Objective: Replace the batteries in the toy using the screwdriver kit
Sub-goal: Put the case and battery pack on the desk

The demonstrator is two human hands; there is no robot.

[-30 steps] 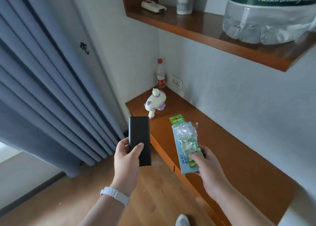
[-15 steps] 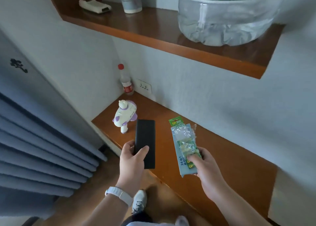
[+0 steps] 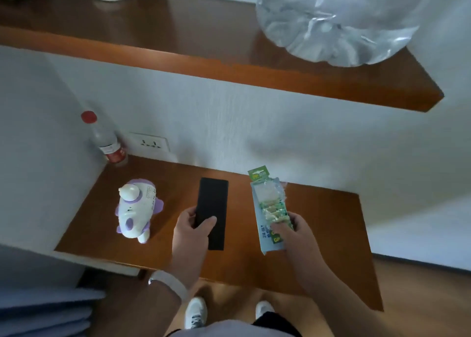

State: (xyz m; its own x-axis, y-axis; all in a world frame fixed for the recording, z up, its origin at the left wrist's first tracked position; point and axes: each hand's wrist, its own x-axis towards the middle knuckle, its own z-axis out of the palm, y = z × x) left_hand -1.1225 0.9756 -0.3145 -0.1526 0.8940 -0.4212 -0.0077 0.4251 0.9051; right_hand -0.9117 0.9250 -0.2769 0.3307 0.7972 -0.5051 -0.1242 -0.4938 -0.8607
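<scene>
1. The left hand [image 3: 190,231] is closed around the near end of a flat black case [image 3: 212,213]. The thumb lies on top and the fingers are tucked under. This is most likely the screwdriver kit, still shut.

2. The right hand [image 3: 297,232] is closed around the near end of a long battery pack [image 3: 269,210]. The thumb presses on the front. The green top of the pack points away toward the wall.

3. Both things are held flat and low over the wooden surface [image 3: 318,222]. I cannot tell if they touch it yet. Held like this, they look ready to be put down side by side.

4. The toy [image 3: 136,209] is a white and purple plane-shaped thing. It stands on the surface to the left of the case, and no hand touches it. It is near enough to reach once the hands are free.

5. A small bottle [image 3: 105,139] with a red cap stands in the far left corner, beside a wall socket [image 3: 150,143]. It is well out of the way.

6. A shelf [image 3: 229,63] hangs above, with a big clear water jug [image 3: 339,23] on it.

7. The job has hardly begun. The toy is still shut and the new batteries are still in their wrapper.
</scene>
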